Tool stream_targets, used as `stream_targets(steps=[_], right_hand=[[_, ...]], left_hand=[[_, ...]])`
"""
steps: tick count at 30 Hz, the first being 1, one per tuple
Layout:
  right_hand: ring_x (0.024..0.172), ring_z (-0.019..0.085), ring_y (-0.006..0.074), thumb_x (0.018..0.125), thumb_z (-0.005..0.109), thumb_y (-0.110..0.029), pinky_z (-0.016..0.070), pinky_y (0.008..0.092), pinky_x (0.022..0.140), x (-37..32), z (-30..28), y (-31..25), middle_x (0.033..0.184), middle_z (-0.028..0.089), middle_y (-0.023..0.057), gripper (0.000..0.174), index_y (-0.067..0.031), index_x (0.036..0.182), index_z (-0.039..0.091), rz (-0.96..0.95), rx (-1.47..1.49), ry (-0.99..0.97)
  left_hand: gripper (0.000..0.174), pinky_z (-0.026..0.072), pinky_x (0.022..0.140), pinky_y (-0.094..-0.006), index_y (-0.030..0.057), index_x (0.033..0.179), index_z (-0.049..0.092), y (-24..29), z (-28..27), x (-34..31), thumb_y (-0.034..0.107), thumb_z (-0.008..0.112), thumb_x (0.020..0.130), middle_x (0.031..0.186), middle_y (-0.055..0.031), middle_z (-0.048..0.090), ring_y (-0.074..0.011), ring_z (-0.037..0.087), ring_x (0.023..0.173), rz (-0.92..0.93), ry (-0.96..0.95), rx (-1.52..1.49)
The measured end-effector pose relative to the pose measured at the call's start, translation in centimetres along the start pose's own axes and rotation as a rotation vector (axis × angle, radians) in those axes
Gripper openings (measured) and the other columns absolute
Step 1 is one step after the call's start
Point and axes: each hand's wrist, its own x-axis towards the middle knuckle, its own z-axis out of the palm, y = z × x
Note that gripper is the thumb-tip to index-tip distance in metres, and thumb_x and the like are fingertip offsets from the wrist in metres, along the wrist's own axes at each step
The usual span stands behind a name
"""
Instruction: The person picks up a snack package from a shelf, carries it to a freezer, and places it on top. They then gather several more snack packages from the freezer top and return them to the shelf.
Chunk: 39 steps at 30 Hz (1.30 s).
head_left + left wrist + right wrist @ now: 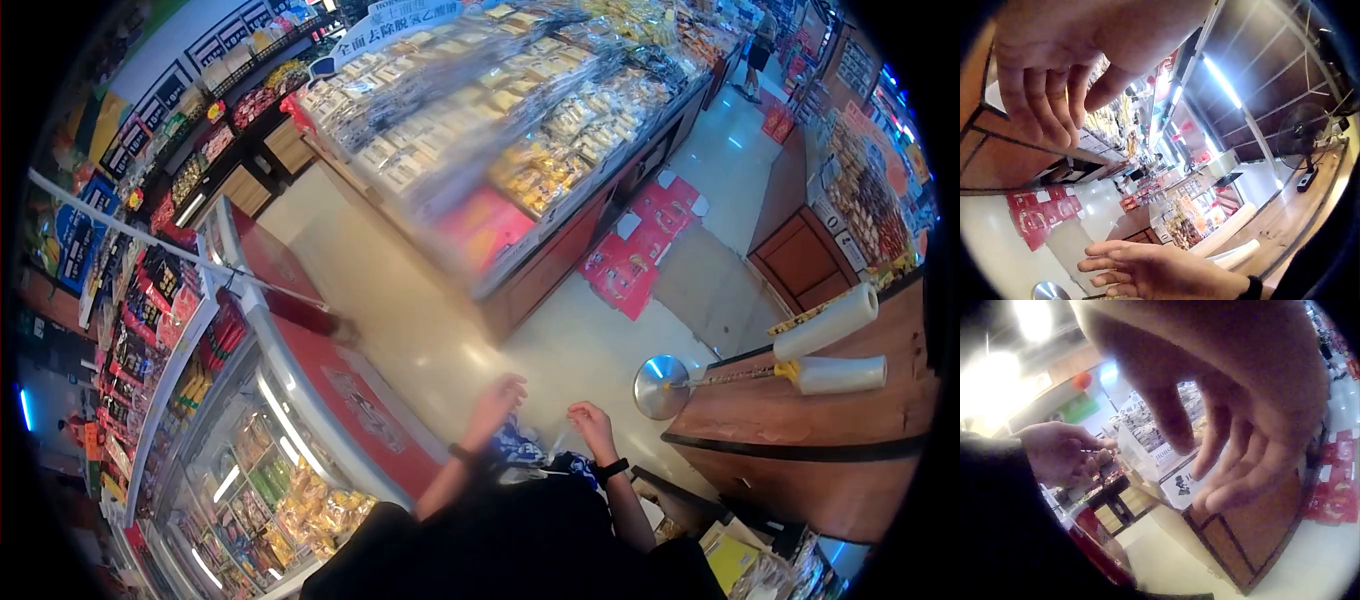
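My left hand [493, 405] is held out in front of my body over the floor, its fingers loosely bent and holding nothing. Across from it my right hand [594, 428] is raised, also without anything in it. A gap separates the two hands in the head view. In the left wrist view the left hand's fingers [1054, 106] hang down, while the right hand [1160, 272] appears below with its fingers stretched out. Ahead of both hands stands a display island [505, 315] with wooden sides, stacked with packaged food [545, 175].
On the left is a glass-topped freezer [245, 470] with bagged goods. To the right, a wooden counter [800, 430] bears two plastic rolls [830, 325] and a round metal disc [662, 387]. Red sheets [645, 245] lie on the floor. A person [760, 50] stands far down the aisle.
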Motion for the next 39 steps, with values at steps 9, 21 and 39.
stream_targets(steps=[9, 21, 39], right_hand=[[0.077, 0.063, 0.0113, 0.09, 0.059, -0.013, 0.0496, 0.0258, 0.07, 8.1, -2.3, -2.3, 0.089, 0.069, 0.0046, 0.017, -0.0034, 0.101, 0.067, 0.067, 0.116, -0.075], [0.106, 0.062, 0.0238, 0.096, 0.059, -0.022, 0.0477, 0.034, 0.093, 26.5, -9.3, -21.6, 0.113, 0.067, 0.0108, 0.026, -0.008, 0.114, 0.068, -0.158, -0.184, -0.918], [0.11, 0.059, 0.027, 0.092, 0.058, -0.017, 0.0441, 0.0379, 0.098, 48.2, -5.0, -25.6, 0.114, 0.064, 0.0132, 0.023, -0.0048, 0.11, 0.067, -0.39, -0.269, -1.505]], left_hand=[[0.023, 0.0494, 0.073, -0.0276, 0.003, 0.112, 0.06, 4.4, 3.0, 13.5, 0.012, 0.05, 0.093, 0.092, -0.006, 0.066, -0.0139, 0.061, 0.081, -0.101, -0.132, 0.034], [0.019, 0.0469, 0.068, -0.0237, 0.0055, 0.108, 0.063, 3.6, 2.9, 35.7, 0.013, 0.05, 0.096, 0.085, -0.0029, 0.065, -0.0097, 0.059, 0.075, -0.04, 0.079, -0.169], [0.023, 0.0489, 0.077, -0.0284, 0.0026, 0.112, 0.061, 3.4, -1.2, 41.9, 0.016, 0.054, 0.095, 0.092, -0.0077, 0.065, -0.0144, 0.062, 0.085, -0.089, 0.395, 0.139]])
